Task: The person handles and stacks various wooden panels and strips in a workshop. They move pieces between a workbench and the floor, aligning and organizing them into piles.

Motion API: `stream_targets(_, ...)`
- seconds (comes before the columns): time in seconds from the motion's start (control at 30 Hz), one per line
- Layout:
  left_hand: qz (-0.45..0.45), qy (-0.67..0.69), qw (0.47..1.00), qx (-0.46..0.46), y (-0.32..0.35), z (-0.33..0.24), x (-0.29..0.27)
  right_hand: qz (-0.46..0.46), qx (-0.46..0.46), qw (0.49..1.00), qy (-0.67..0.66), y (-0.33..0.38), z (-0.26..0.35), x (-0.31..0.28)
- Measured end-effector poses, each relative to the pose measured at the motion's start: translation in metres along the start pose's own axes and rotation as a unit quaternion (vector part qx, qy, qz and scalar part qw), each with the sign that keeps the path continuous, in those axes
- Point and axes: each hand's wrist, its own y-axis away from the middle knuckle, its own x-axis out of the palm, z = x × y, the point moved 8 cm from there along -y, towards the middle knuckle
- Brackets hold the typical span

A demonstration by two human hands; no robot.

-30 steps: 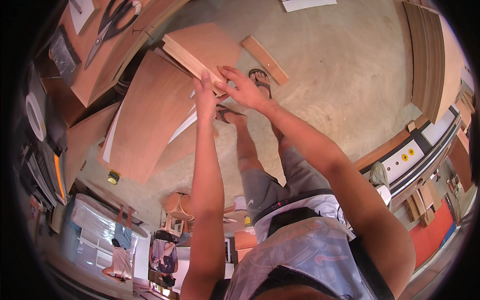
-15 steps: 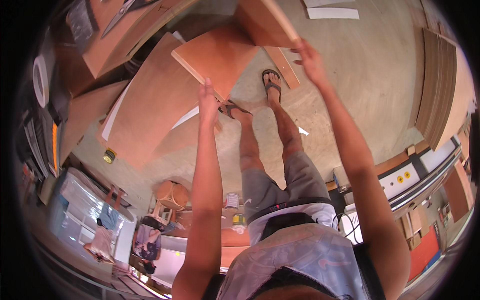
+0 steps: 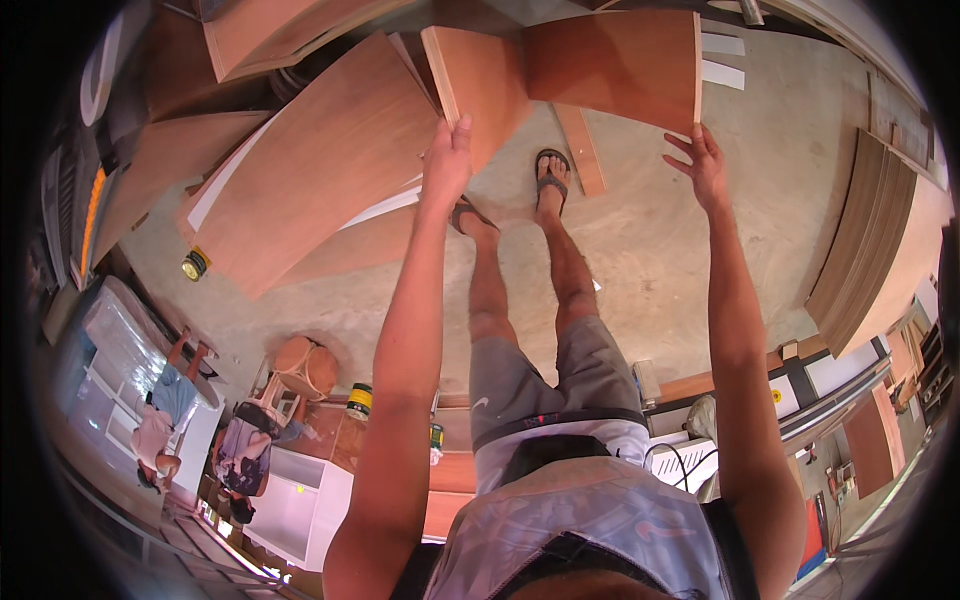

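Observation:
Two reddish-brown wooden panels meet at an angle in front of me, like an open book. My left hand (image 3: 447,165) grips the pale edge of the left panel (image 3: 487,90), thumb up along it. At the lower outer corner of the right panel (image 3: 615,65), my right hand (image 3: 703,165) pinches the edge with thumb and forefinger while its other fingers spread out. Whether the panels are fastened where they meet, I cannot tell. Beneath the left panel lies a large wooden sheet (image 3: 320,150) on the floor.
A narrow wooden strip (image 3: 580,150) lies beside my sandalled foot (image 3: 551,180). Stacked boards (image 3: 860,240) stand at the right, and white strips (image 3: 722,74) lie at the far right. A small yellow can (image 3: 196,264) sits at the left. Two people (image 3: 160,420) are at the lower left.
The joined panels have turned: the right one now shows its broad face, the left one looks narrower. My right hand has moved right and slightly down, my left slightly right.

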Motion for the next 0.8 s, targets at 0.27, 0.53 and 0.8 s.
stream_targets(0.27,0.038,-0.088,0.992,0.076,0.001,-0.071,0.053,0.003,-0.003,0.999,-0.044,0.035,-0.008,0.062)
stream_targets(0.53,0.045,-0.086,0.992,0.08,-0.002,-0.069,0.092,-0.019,-0.047,0.992,0.114,0.05,-0.008,0.175)
stream_targets(0.8,0.107,0.062,0.991,0.041,-0.005,-0.048,0.065,0.035,-0.155,0.979,0.131,0.056,0.01,0.21)
